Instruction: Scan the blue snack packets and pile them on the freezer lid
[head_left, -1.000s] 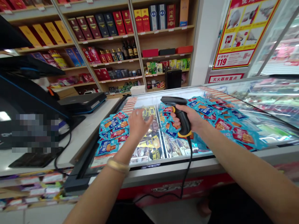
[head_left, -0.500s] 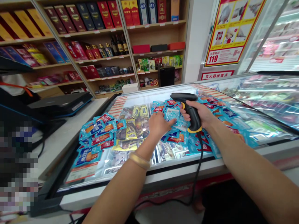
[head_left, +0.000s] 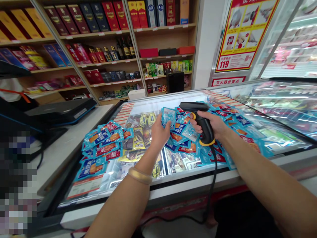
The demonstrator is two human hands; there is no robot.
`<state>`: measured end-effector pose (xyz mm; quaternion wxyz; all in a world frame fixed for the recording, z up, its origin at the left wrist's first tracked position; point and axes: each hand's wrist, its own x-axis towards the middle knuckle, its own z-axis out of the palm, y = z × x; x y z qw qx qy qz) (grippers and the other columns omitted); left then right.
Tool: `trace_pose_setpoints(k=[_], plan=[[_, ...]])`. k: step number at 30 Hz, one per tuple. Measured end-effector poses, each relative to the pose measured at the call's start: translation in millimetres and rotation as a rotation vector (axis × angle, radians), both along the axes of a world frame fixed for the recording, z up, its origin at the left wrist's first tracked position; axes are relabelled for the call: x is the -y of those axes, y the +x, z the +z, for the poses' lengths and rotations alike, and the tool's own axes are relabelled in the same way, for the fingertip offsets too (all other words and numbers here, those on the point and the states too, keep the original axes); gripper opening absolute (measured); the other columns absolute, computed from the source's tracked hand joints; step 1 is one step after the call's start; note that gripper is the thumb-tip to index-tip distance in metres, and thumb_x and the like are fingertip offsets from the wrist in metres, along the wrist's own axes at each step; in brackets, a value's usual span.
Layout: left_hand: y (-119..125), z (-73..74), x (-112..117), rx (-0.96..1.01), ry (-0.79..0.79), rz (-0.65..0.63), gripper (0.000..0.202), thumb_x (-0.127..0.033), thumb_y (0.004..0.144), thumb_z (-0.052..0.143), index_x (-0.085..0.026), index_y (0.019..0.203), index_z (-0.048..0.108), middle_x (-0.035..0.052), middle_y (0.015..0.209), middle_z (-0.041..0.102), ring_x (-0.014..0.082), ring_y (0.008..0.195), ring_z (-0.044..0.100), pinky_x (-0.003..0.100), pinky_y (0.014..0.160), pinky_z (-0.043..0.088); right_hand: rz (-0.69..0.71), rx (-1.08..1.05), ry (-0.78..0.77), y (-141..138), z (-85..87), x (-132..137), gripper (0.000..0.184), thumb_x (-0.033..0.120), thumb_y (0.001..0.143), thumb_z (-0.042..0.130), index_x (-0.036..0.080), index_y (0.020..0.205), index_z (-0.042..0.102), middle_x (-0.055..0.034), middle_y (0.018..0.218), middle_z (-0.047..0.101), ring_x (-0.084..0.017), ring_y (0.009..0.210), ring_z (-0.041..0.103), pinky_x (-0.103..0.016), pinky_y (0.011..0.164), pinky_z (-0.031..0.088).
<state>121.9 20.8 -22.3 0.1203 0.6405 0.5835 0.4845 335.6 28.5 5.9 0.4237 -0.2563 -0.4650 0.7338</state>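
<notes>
My left hand [head_left: 159, 134] is closed on a small blue snack packet [head_left: 168, 115], held up above the glass lid of a chest freezer [head_left: 173, 178]. My right hand [head_left: 214, 125] grips a black barcode scanner [head_left: 201, 122] with a yellow trim, its head beside the raised packet and its cable hanging down over the freezer's front edge. Under both hands lies a heap of blue packets [head_left: 237, 122] that runs to the right. A second heap of blue packets [head_left: 102, 145] lies on the lid to the left.
A white counter [head_left: 61, 148] with a black register unit [head_left: 61, 110] stands at the left. Behind the freezer are wooden shelves [head_left: 111, 33] of boxed bottles and goods. A red and yellow poster [head_left: 244, 33] hangs at the right, beside another glass-topped freezer [head_left: 279, 99].
My left hand moved from the middle of the lid to the right heap, took a blue packet and lifted it in front of the scanner. The scanner stayed in my right hand.
</notes>
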Motion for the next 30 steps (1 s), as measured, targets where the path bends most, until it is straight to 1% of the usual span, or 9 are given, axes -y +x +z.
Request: trace_pose_setpoints(k=[3,9,14,19,24,27,30], plan=[[0.8,-0.7,2.2,-0.055,-0.004,-0.055,0.027,-0.026,0.089,0.053,-0.021,0.114,0.062,0.0056,0.108,0.073,0.0239,0.103,0.067,0.037,0.093,0.051,0.037,0.018,0.007,-0.5,-0.9,2.4,0.024,0.037,0.078,0.070,0.018,0.082,0.056,0.0003,0.069,0.054,-0.009,0.049,0.044,-0.022,0.044,0.040],[1.9,-1.5,2.9,-0.078,-0.017,-0.036,0.032,-0.027,0.089,0.053,-0.020,0.118,0.063,0.0065,0.111,0.074,0.0243,0.104,0.068,0.037,0.095,0.051,0.110,0.038,0.013,0.4,-3.5,1.6,0.025,0.038,0.079,0.070,0.017,0.086,0.057,-0.0011,0.072,0.055,-0.010,0.052,0.046,-0.023,0.044,0.039],[2.0,-2.4,3.1,-0.078,-0.013,-0.044,0.033,-0.026,0.090,0.052,-0.020,0.119,0.064,0.0064,0.109,0.074,0.0236,0.102,0.069,0.037,0.094,0.052,0.099,0.055,0.021,-0.7,-5.2,1.8,0.027,0.039,0.078,0.071,0.016,0.085,0.058,-0.0006,0.070,0.055,-0.009,0.050,0.045,-0.022,0.044,0.040],[1.4,-3.2,2.8,-0.100,-0.025,-0.032,0.035,-0.028,0.090,0.051,-0.018,0.121,0.063,0.0080,0.111,0.074,0.0245,0.104,0.069,0.037,0.097,0.051,0.112,0.048,0.026,-1.3,-7.1,1.4,0.028,0.040,0.079,0.071,0.016,0.086,0.059,-0.0011,0.071,0.056,-0.009,0.050,0.046,-0.022,0.045,0.041],[1.4,-3.6,2.3,-0.109,-0.033,-0.025,0.036,-0.030,0.090,0.051,-0.018,0.123,0.062,0.0084,0.111,0.074,0.0249,0.107,0.068,0.038,0.098,0.051,0.112,0.054,0.023,-1.2,-7.7,0.2,0.028,0.040,0.078,0.072,0.015,0.085,0.060,-0.0013,0.070,0.056,-0.009,0.050,0.046,-0.022,0.044,0.042],[1.3,-3.2,2.6,-0.115,-0.038,-0.019,0.038,-0.031,0.090,0.051,-0.018,0.125,0.061,0.0093,0.112,0.074,0.0252,0.107,0.068,0.037,0.096,0.051,0.115,0.055,0.024,-1.0,-7.9,-0.5,0.029,0.041,0.078,0.072,0.015,0.085,0.060,-0.0014,0.071,0.056,-0.010,0.050,0.047,-0.022,0.044,0.043],[0.9,-3.5,2.5,-0.122,-0.038,-0.008,0.039,-0.031,0.090,0.052,-0.019,0.126,0.061,0.0083,0.112,0.074,0.0252,0.106,0.068,0.038,0.095,0.052,0.114,0.063,0.024,-1.0,-8.3,-0.8,0.028,0.040,0.079,0.072,0.015,0.085,0.061,-0.0018,0.071,0.056,-0.010,0.050,0.047,-0.023,0.044,0.043]])
